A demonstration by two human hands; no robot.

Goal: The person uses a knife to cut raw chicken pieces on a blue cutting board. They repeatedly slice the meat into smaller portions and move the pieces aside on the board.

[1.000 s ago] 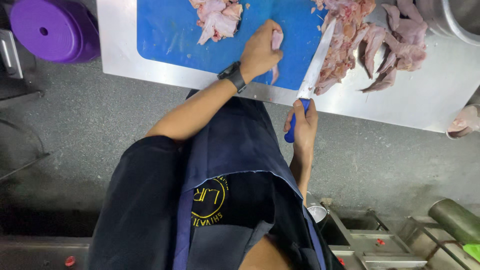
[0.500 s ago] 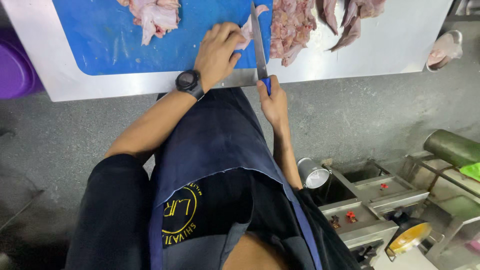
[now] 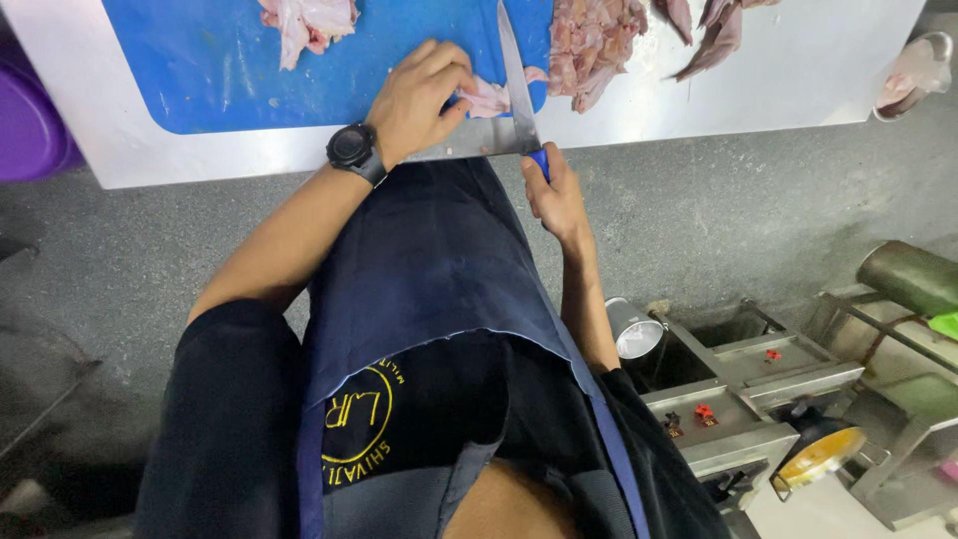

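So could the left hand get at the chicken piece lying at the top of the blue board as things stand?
Probably yes. The left hand rests on a small meat piece; bare blue board lies between it and the chicken piece, the knife off to the side.

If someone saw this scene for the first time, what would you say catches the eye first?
Most striking is the bright blue cutting board at the top, on a steel table. There the left hand presses down a pale piece of raw chicken, while the right hand holds a blue-handled knife beside it. A heap of cut chicken lies just right of the board.
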